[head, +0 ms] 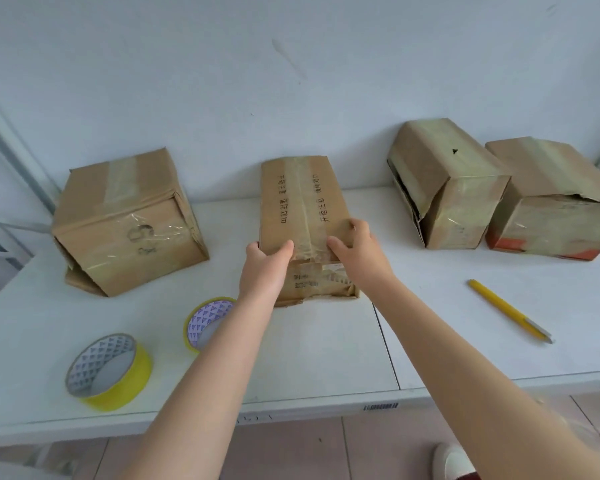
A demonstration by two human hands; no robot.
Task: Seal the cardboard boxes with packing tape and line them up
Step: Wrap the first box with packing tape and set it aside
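**Both hands on the middle box**

Four cardboard boxes stand on the white counter against a pale wall. The middle box sits at the centre, its long side running from six to twelve o'clock, with a strip of clear tape down its top seam and printed characters on either side of it.

The left hand grips the box's near left corner, thumb on the top face and fingers curled round the side. The right hand holds the near right part of the top, with its thumb lying by the tape seam and its fingers bent over the right edge.

At nine o'clock from the middle box, well apart, stands the left box, taped over its top and front, a loose flap showing under its near corner. At two o'clock stands the third box, its left side split open. Touching that one's right side is the fourth box, which has a red patch low on its front.

Two rolls of yellow tape lie at seven o'clock: the far tape roll, partly hidden by the left forearm, and the near tape roll close to the counter's front edge. At four o'clock lies a yellow tool, either a pen or a cutter.
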